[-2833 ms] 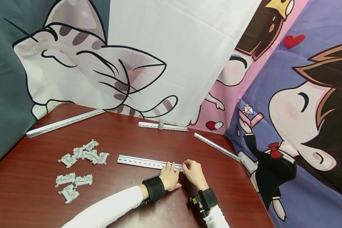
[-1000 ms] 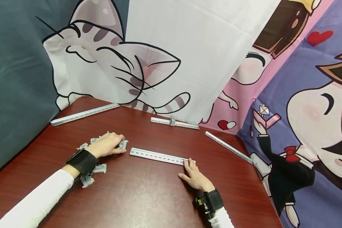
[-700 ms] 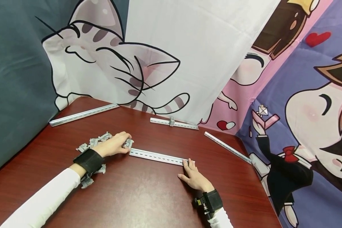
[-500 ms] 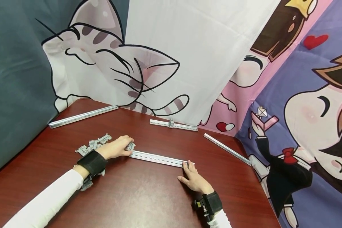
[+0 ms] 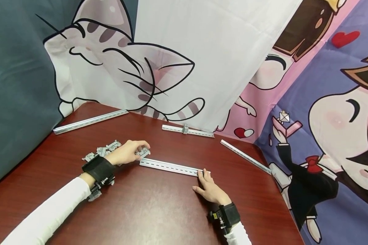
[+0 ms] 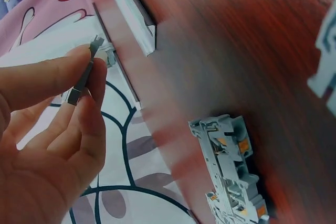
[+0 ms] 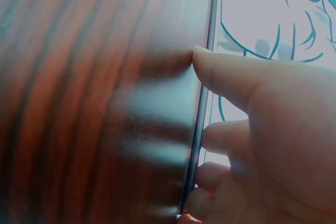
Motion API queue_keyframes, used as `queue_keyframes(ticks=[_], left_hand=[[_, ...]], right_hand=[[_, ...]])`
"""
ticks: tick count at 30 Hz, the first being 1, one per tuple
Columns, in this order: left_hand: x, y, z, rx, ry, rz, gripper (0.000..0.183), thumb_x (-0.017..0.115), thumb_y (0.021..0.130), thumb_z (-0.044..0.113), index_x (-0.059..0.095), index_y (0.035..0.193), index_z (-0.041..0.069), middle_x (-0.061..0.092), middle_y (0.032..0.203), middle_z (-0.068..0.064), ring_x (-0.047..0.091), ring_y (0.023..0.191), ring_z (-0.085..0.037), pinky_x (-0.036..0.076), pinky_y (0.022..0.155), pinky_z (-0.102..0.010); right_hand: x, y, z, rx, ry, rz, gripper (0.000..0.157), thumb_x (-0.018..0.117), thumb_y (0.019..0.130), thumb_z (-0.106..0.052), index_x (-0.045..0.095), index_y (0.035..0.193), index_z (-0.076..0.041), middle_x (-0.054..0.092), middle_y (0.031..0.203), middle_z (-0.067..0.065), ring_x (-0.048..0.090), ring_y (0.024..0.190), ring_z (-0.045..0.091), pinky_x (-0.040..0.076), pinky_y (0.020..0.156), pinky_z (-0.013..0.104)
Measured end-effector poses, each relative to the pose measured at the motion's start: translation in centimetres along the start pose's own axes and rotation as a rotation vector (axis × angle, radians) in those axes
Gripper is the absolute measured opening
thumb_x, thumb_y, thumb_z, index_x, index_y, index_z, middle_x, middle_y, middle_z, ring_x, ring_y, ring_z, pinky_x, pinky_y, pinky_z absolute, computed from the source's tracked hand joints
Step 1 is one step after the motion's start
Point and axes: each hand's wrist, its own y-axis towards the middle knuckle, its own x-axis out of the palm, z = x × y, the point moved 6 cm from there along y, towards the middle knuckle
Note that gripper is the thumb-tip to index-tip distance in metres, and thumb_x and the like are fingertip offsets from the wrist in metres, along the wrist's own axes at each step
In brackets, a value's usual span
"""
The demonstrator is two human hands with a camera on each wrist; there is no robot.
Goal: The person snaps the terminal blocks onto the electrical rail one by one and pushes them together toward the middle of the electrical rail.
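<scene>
In the head view my left hand (image 5: 128, 152) pinches a grey terminal block (image 5: 143, 152) between thumb and fingers, just above the left end of the slotted DIN rail (image 5: 168, 166). The left wrist view shows that held block (image 6: 83, 80) edge-on, clear of the tabletop. My right hand (image 5: 211, 190) rests at the rail's right end, its fingertips on the metal and its thumb out to the side. In the right wrist view the thumb (image 7: 226, 74) is extended; the other fingertips are partly hidden. Loose terminal blocks (image 5: 102, 151) lie left of my left hand, some covered by the forearm.
Another DIN rail (image 5: 90, 121) lies at the back left. At the back middle a rail (image 5: 171, 128) carries a small cluster of blocks (image 5: 185, 129). One more rail (image 5: 246, 157) lies along the right side. Printed cloth hangs behind the brown table (image 5: 159, 211).
My left hand left the rail's right end, took a terminal block from the pile and brought it right, to the rail's left end. My right hand went from bunched fingers to spread ones.
</scene>
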Motion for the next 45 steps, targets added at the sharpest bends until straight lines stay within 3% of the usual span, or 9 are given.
queue_keyframes(ticks=[6,13,18,21,28,31,34,41,45], left_hand=[[-0.3,0.1,0.0,-0.015,-0.06,0.005,0.048,0.07,0.079,-0.007,0.057,0.123,0.008,0.066,0.091,-0.008,0.059,0.084,-0.02,0.047,0.064,-0.028],[-0.4,0.2,-0.2,-0.019,-0.037,0.009,0.013,0.07,0.086,0.008,0.071,0.098,0.007,0.066,0.088,-0.004,0.053,0.077,-0.016,0.042,0.067,-0.027],[-0.4,0.1,-0.1,0.001,-0.005,0.008,0.006,0.072,0.085,0.014,0.073,0.092,0.014,0.058,0.082,-0.002,0.044,0.077,-0.016,0.036,0.067,-0.028],[-0.4,0.1,0.0,0.017,0.011,-0.001,0.01,0.071,0.086,0.017,0.075,0.095,0.014,0.069,0.087,0.001,0.053,0.078,-0.011,0.042,0.067,-0.026],[-0.3,0.2,0.2,-0.039,-0.059,-0.061,0.018,0.065,0.091,0.02,0.074,0.104,0.01,0.067,0.071,-0.006,0.057,0.042,-0.02,0.046,0.049,-0.024],[-0.4,0.4,0.4,-0.048,-0.094,-0.045,0.017,0.067,0.09,0.023,0.074,0.097,0.009,0.068,0.068,-0.008,0.062,0.047,-0.022,0.048,0.052,-0.024],[-0.5,0.7,0.4,-0.085,-0.1,-0.012,0.023,0.065,0.092,0.029,0.073,0.085,0.009,0.065,0.061,-0.006,0.064,0.052,-0.023,0.046,0.052,-0.025],[0.3,1.1,0.5,-0.202,-0.026,0.026,0.012,0.061,0.084,0.005,0.061,0.094,-0.002,0.06,0.06,-0.005,0.059,0.048,-0.016,0.043,0.058,-0.027],[0.9,1.4,0.6,-0.305,-0.01,0.054,0.01,0.066,0.083,0.006,0.064,0.082,-0.004,0.063,0.058,-0.005,0.059,0.047,-0.012,0.048,0.061,-0.029]], right_hand=[[-0.1,0.2,0.1,0.001,-0.004,-0.01,0.076,0.056,0.096,-0.037,0.021,0.152,0.001,0.007,0.158,0.031,0.006,0.145,0.051,0.016,0.114,0.061],[-0.1,0.2,0.0,0.0,-0.008,-0.013,0.075,0.056,0.096,-0.037,0.021,0.152,0.001,0.007,0.158,0.031,0.006,0.145,0.05,0.016,0.114,0.062],[0.0,0.1,0.1,0.002,-0.005,-0.012,0.075,0.055,0.097,-0.036,0.021,0.151,0.001,0.007,0.158,0.031,0.006,0.145,0.05,0.016,0.114,0.062],[0.0,0.1,0.1,0.001,-0.007,-0.011,0.074,0.055,0.097,-0.036,0.022,0.151,0.001,0.007,0.158,0.031,0.006,0.145,0.05,0.015,0.114,0.061],[0.0,0.1,0.2,0.007,-0.004,-0.011,0.074,0.055,0.097,-0.037,0.021,0.152,0.0,0.007,0.158,0.03,0.005,0.146,0.049,0.016,0.115,0.061],[0.0,0.1,0.2,0.01,-0.001,-0.009,0.075,0.054,0.097,-0.038,0.02,0.152,0.0,0.006,0.158,0.03,0.005,0.146,0.049,0.016,0.115,0.061],[-0.1,0.0,0.1,0.01,-0.001,-0.008,0.075,0.055,0.097,-0.038,0.021,0.152,0.0,0.006,0.158,0.03,0.004,0.146,0.049,0.016,0.115,0.061],[-0.1,0.0,-0.1,0.011,-0.011,-0.012,0.075,0.055,0.097,-0.037,0.021,0.152,0.001,0.006,0.158,0.031,0.005,0.146,0.05,0.016,0.115,0.061],[-0.1,0.0,-0.2,0.009,-0.024,-0.015,0.074,0.055,0.097,-0.037,0.021,0.151,0.002,0.008,0.157,0.032,0.007,0.145,0.05,0.016,0.115,0.061]])
